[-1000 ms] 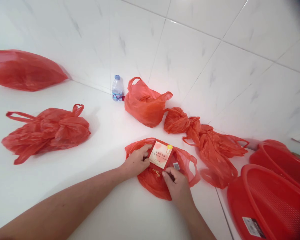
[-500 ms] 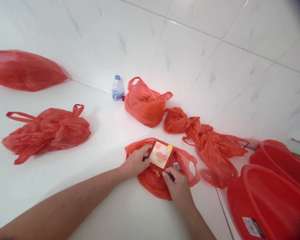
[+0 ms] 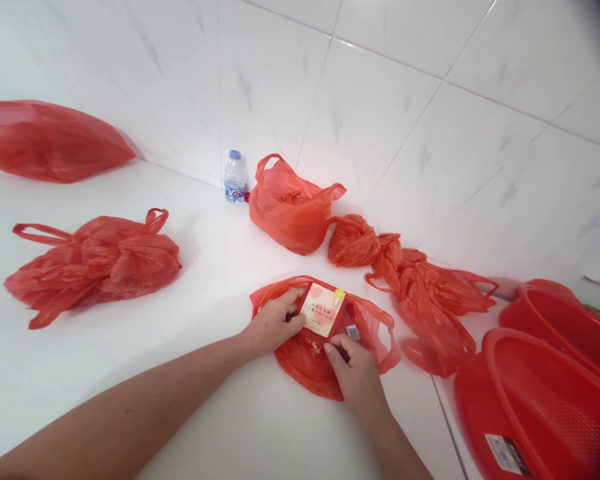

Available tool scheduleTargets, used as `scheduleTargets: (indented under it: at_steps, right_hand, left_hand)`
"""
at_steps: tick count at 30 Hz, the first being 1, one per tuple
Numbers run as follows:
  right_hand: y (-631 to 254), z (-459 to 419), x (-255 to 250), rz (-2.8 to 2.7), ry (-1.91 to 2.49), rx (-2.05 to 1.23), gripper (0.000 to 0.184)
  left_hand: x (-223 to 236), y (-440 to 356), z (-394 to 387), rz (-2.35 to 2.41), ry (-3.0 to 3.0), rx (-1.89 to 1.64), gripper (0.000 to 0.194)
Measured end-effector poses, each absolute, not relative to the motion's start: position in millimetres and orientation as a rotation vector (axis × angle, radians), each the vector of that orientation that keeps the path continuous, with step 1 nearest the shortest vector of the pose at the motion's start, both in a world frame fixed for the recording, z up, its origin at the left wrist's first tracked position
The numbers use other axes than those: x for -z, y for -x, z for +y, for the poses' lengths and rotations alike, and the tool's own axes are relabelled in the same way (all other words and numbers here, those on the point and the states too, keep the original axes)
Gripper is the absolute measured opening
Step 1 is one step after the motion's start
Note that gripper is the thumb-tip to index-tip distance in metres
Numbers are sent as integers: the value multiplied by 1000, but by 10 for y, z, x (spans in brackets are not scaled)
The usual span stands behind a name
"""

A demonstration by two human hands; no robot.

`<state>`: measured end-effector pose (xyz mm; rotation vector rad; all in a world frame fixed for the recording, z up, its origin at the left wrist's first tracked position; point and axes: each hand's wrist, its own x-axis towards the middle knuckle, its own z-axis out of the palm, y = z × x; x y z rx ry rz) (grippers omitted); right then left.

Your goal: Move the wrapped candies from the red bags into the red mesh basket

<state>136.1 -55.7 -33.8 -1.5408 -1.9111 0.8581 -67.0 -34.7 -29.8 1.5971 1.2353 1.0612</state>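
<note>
Now the red-bordered cream card (image 3: 322, 312), nearly square with no clear long axis, lies between the hands, over a spread red plastic bag (image 3: 300, 368), out from the surface's (image 3: 205, 280) wall-side edge; left hand (image 3: 276, 321) pinches its left side, right hand (image 3: 356, 368) its near right corner, neither hand nearer.

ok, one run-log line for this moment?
left hand: holds red-bordered card, left edge | right hand: holds card, lower edge | red bag: beneath card | bottle: upright near wall
</note>
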Motion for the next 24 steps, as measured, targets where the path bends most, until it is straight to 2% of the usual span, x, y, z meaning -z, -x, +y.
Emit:
scheduleTargets:
  at_steps: [12, 24]
  right_hand:
    - [-1350, -564, 320, -1921, 1552, -868, 26]
    - [-1351, -571, 327, -1920, 1552, -853, 25]
  left_hand:
    - [269, 662, -367, 1247, -1581, -1023, 39]
    - [289, 657, -362, 1280, -1617, -1019, 46]
